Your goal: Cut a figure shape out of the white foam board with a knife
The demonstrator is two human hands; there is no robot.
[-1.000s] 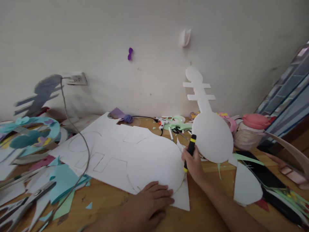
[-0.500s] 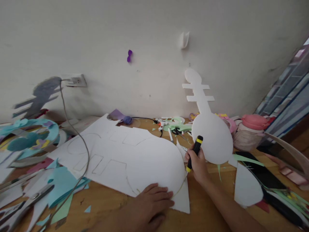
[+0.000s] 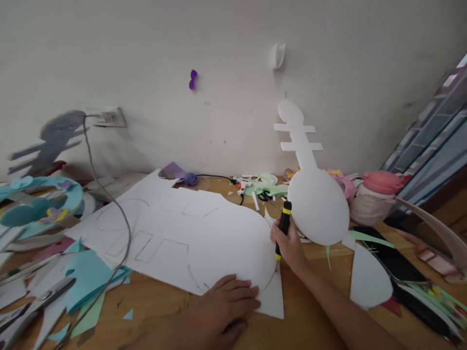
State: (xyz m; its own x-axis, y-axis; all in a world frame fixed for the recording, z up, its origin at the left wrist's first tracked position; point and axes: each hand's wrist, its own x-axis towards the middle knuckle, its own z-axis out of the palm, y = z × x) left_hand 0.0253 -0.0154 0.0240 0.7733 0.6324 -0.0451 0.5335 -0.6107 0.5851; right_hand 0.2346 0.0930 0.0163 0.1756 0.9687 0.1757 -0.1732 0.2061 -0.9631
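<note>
left hand (image 3: 233, 302): bare | right hand (image 3: 291, 244): bare | forearms (image 3: 333, 302): uncovered, narrowing toward wrists

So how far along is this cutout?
Looks done: a white cutout leaning on the wall; the sheet's rounded far edge seems cut.
In hand: right hand holds the black-and-yellow tool at the curved line; left hand rests on the sheet.
Left, probably: the rest of that curve and the stepped outline, with paper around it.
</note>
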